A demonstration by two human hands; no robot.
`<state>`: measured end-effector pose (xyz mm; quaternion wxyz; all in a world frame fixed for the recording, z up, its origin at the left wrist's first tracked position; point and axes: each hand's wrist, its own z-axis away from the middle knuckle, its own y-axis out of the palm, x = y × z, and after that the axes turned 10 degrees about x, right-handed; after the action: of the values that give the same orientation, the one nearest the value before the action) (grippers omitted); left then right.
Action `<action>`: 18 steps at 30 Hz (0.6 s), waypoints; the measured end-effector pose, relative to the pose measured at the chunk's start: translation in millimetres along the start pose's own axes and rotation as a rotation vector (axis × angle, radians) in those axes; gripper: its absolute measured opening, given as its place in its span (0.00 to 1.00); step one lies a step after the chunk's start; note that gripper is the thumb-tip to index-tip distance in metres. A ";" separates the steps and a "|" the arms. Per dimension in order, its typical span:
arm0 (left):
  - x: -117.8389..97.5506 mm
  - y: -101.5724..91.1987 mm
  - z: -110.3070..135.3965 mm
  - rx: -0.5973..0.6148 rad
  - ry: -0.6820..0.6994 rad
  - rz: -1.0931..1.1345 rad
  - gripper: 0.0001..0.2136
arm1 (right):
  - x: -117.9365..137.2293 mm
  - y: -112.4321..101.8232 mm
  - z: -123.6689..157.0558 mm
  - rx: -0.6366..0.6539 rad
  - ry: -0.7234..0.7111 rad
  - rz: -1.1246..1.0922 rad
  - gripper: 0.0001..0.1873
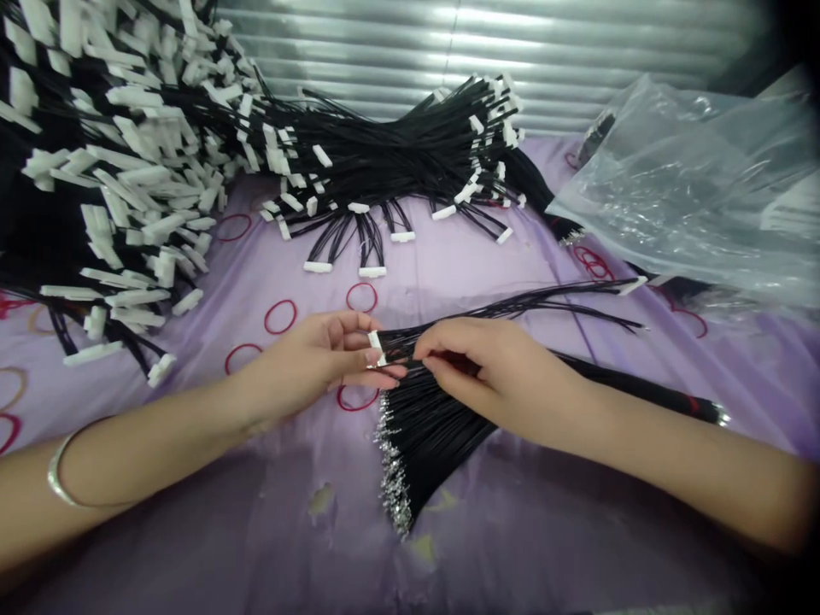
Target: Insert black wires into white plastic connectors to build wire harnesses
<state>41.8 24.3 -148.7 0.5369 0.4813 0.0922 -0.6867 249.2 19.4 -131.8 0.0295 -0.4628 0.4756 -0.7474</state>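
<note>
Between the thumb and fingers of my left hand (336, 350) is a white connector housing (376, 344), with several black wires running from it to the right. My right hand (493, 367) pinches a thin black wire close to the connector; the wire's tip is hard to make out. Below both hands lies a fanned bundle of black wires (442, 453), its silvery crimped ends (394, 478) pointing left. The wires from the held connector stretch past my right hand to another white connector (633, 285) at their far end.
A large heap of wire harnesses (141, 196) with white connectors fills the left. More harnesses (397, 145) lie across the back, before a ribbed metallic panel (448, 51). Red rubber bands (280, 316) dot the purple cloth (269, 530). A clear plastic bag (692, 188) sits at right.
</note>
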 end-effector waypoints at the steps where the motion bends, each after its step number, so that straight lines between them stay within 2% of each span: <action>1: 1.1 -0.6 -0.4 0.014 0.003 0.000 0.08 | 0.6 2.4 -2.0 0.001 -0.004 0.022 0.06; 6: 2.8 -4.5 -2.6 0.088 -0.005 0.027 0.09 | 3.7 13.2 -9.9 0.039 -0.006 0.153 0.09; 9: 2.6 -4.2 -3.1 0.090 -0.005 -0.009 0.08 | 4.1 12.3 -10.5 -0.073 -0.027 0.123 0.08; 12: 3.3 -2.9 -3.1 0.097 0.026 -0.082 0.06 | 3.5 8.6 -10.4 -0.140 0.027 0.091 0.07; 18: 4.9 -4.0 -2.7 0.110 0.033 -0.107 0.06 | 3.1 7.9 -13.4 -0.057 0.113 0.052 0.06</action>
<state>40.2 24.5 -155.4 0.4708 0.5157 0.0889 -0.7103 234.6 22.7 -137.2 0.0089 -0.4082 0.5093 -0.7575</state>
